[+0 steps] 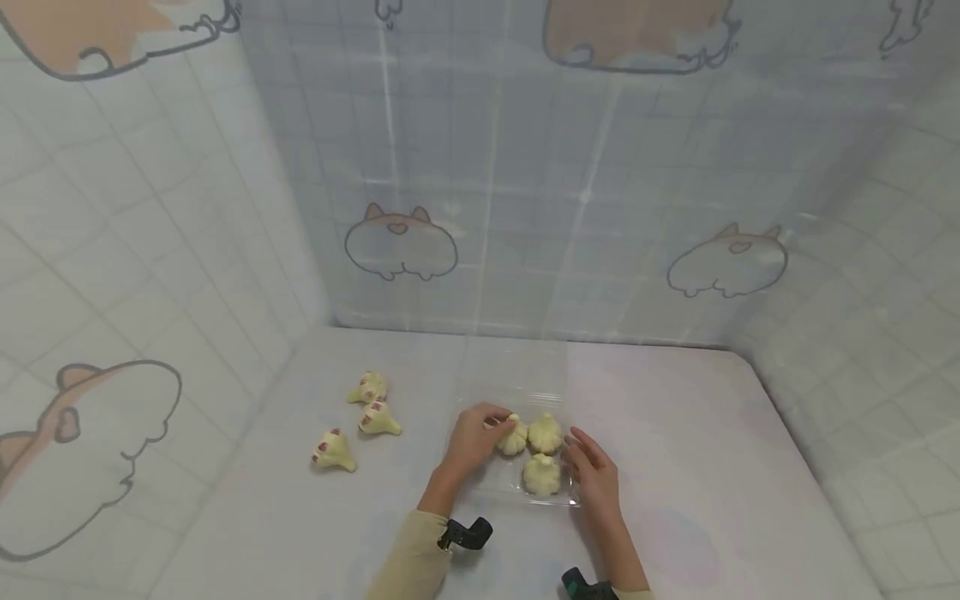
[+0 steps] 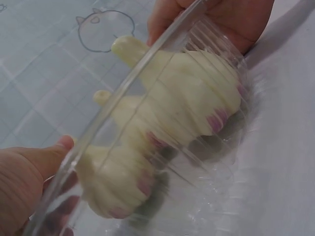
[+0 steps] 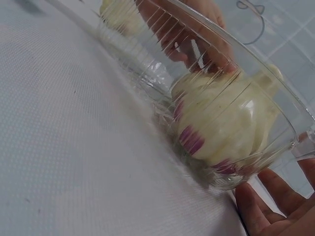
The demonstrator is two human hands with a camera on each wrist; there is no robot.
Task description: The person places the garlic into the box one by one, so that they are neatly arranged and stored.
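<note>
A clear plastic box [image 1: 491,490] lies on the table with three garlic bulbs in it. My left hand [image 1: 474,437] reaches over the box's left side and pinches the left garlic bulb [image 1: 513,438] near its stem; in the left wrist view the thumb touches that bulb's top [image 2: 115,182]. Beside it sits the far right bulb [image 1: 545,433], and the near right bulb [image 1: 542,475] is by the front corner. My right hand [image 1: 595,479] rests its loosely bent fingers against the right wall of the box. In the right wrist view its fingertips [image 3: 251,201] touch the box's corner.
Three more garlic bulbs with purple patches lie to the left: a far one [image 1: 371,387], a middle one [image 1: 379,417] and a near one [image 1: 333,451]. The clear lid [image 1: 517,362] lies folded back toward the patterned curtain [image 1: 525,208] behind the table.
</note>
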